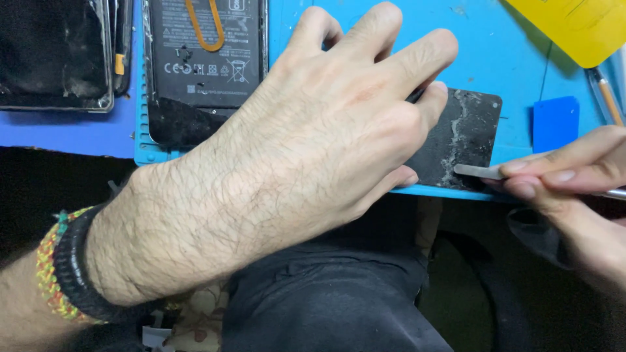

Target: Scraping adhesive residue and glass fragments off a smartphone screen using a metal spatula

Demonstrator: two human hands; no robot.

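Observation:
My left hand [326, 124] presses down on a thin black plate [466, 133] that lies at the near edge of a blue work mat [508, 58]. The plate carries streaks of whitish residue. My right hand [574, 176] pinches a flat metal scraping tool [479, 171], whose tip rests on the plate's lower right corner. Most of the plate is hidden under my left hand. Woven and black bracelets circle my left wrist.
An opened phone body with a black battery and an orange loop [205, 58] lies at the back left. A cracked dark screen panel [55, 55] sits further left. A small blue plastic card [555, 124], a yellow sheet [580, 26] and a pen-like tool [610, 98] are at the right.

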